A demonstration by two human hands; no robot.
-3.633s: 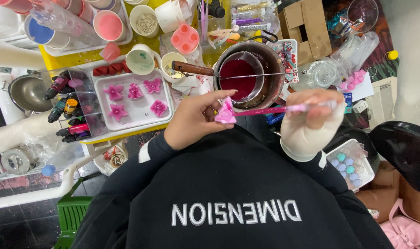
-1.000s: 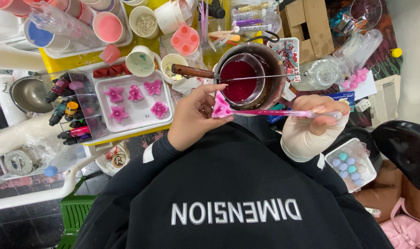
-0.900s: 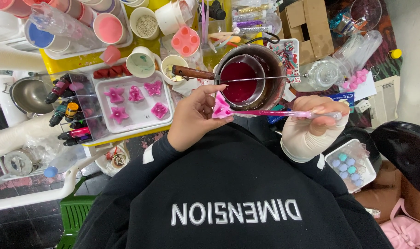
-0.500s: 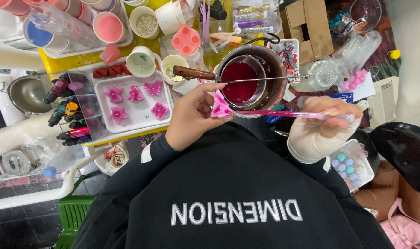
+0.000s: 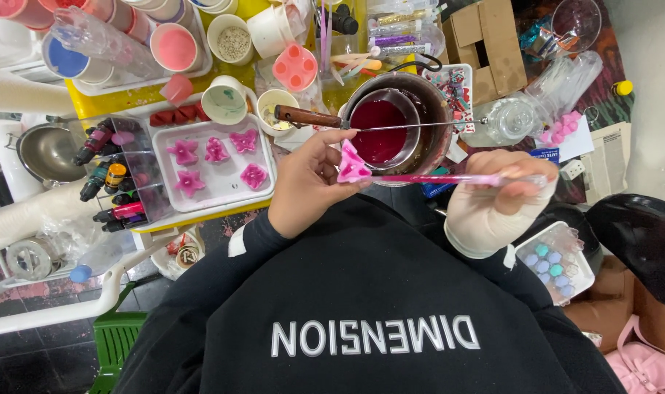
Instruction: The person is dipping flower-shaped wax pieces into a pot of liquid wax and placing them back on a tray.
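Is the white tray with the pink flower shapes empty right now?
No, the white tray holds four pink flower shapes, lying apart from the left hand, which holds another pink piece.

We see a yellow table (image 5: 132, 98) across the upper frame. On it rest a white tray (image 5: 214, 191) of pink flowers, paint cups (image 5: 173, 45) and a metal pot (image 5: 412, 95) at upper centre.
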